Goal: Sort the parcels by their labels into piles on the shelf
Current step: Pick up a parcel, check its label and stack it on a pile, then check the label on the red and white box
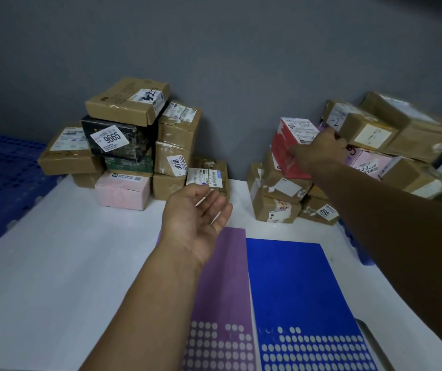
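Two piles of parcels stand against the grey wall on the white shelf [67, 263]. The left pile holds brown boxes, a black box labelled 9665 [115, 140], a box labelled 3018 [174, 159] and a pink box [123, 191]. The right pile holds a red parcel [284, 145], a brown box marked -2 [361, 127] and a pink parcel [369, 162]. My right hand [318, 151] reaches into the right pile and grips the red parcel's right end, thumb on its front. My left hand [193, 218] hovers palm up, fingers relaxed, just before a small brown parcel [209, 172].
A purple sticker sheet [225, 290] and a blue sticker sheet [300, 290], both with rows of pale dots, lie flat at the front of the shelf. A blue perforated pallet [0, 183] sits at the left edge. Bare white surface lies front left.
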